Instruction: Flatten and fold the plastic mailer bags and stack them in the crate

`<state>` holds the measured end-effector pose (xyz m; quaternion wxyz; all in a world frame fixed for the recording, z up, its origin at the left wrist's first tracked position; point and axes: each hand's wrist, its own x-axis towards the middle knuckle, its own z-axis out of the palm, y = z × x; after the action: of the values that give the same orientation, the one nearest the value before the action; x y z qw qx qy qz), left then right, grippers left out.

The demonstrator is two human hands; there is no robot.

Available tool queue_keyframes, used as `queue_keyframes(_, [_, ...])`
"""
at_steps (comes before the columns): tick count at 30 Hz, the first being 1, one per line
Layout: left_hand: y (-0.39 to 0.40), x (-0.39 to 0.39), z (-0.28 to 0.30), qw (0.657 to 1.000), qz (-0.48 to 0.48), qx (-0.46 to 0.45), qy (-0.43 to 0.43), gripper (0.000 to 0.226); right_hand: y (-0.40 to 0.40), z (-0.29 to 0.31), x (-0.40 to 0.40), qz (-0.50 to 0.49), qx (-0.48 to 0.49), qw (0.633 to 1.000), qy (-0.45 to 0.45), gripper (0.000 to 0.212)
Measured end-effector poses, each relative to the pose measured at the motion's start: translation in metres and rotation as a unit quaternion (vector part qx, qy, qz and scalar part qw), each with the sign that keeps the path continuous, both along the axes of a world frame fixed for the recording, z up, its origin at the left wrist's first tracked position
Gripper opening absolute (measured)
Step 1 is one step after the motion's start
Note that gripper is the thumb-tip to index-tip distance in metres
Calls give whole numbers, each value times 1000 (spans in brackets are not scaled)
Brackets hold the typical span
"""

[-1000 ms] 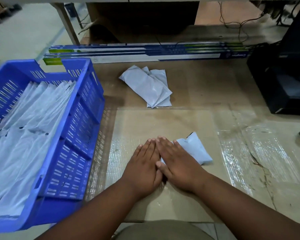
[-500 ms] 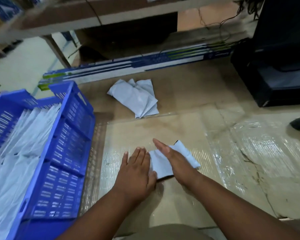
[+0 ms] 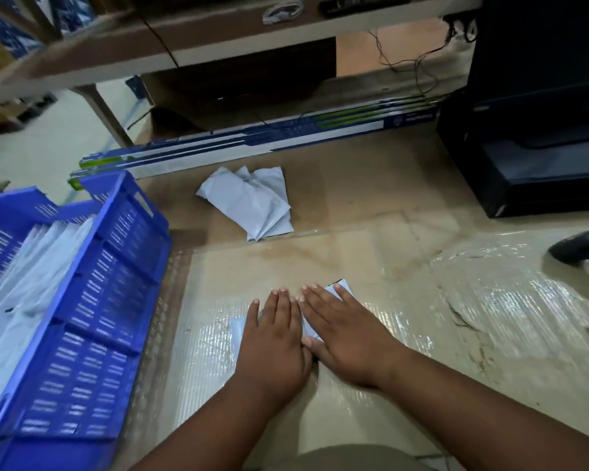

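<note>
A folded mailer bag (image 3: 340,289) at six o'clock was pressed flat under the left hand (image 3: 275,338) and right hand (image 3: 340,334), fingers straight, apparently to set the crease; the blue crate (image 3: 123,266) stood at nine o'clock.

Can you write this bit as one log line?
step: flattening | left hand: flat on bag | right hand: flat on bag | crate: left

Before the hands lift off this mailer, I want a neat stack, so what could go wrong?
1. Both hands, left and right, only press the mailer bag flat with straight fingers; once released, the plastic may spring open.
2. The table's glossy film could let it slide.
3. The crate already holds leaning bags, so another could slump.
</note>
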<state>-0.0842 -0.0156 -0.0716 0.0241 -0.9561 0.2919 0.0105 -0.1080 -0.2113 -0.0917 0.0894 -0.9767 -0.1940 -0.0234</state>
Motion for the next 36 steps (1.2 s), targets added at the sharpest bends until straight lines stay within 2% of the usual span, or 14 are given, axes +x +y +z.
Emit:
queue_keyframes(5, [-4, 1, -4, 1000, 9, 13, -22, 71, -2, 1, 7, 8, -13, 999, 52, 83])
queue_keyframes(8, [-2, -1, -4, 1000, 11, 3, -19, 71, -11, 7, 13, -24, 159, 981, 106, 70])
queue_keyframes(10, [3, -1, -3, 1000, 11, -19, -4, 72, -21, 23, 11, -82, 381, 908, 155, 50])
queue_keyframes(12, [9, 1, 1, 999, 18, -28, 21, 75, -33, 38, 8, -138, 559, 793, 200, 38])
queue_keyframes(13, [10, 1, 4, 999, 22, -25, 35, 77, -38, 44, 6, -165, 591, 763, 202, 36])
queue_keyframes(14, [9, 0, 8, 999, 22, -23, 31, 78, -43, 47, 4, -182, 591, 763, 190, 35])
queue_keyframes(15, [6, -2, 13, 999, 16, -26, 17, 78, -47, 49, 2, -185, 547, 799, 167, 37])
queue_keyframes(17, [-5, -10, 22, 999, -12, -43, -22, 75, -53, 44, -2, -118, 301, 943, 75, 55])
queue_keyframes(19, [-19, -19, 25, 995, -49, -55, -60, 77, -53, 29, -10, -12, 63, 998, -5, 71])
queue_keyframes(24, [-23, -30, 5, 996, -70, -16, -45, 86, -50, -1, -31, 27, -32, 998, 40, 85])
queue_keyframes(28, [-17, -31, -12, 996, -83, -25, -27, 86, -45, 27, -21, 35, -101, 980, 166, 98])
queue_keyframes(31, [-19, -32, -15, 995, -88, -34, -18, 89, -41, 52, -7, 53, -171, 967, 183, 94])
queue_keyframes(34, [-15, -23, -8, 995, -81, -46, 24, 85, -30, 66, 8, 38, -101, 988, 111, 77])
queue_keyframes(36, [-12, -15, 10, 978, -75, -159, 115, 74, -17, 62, 12, 24, -1, 996, 88, 67])
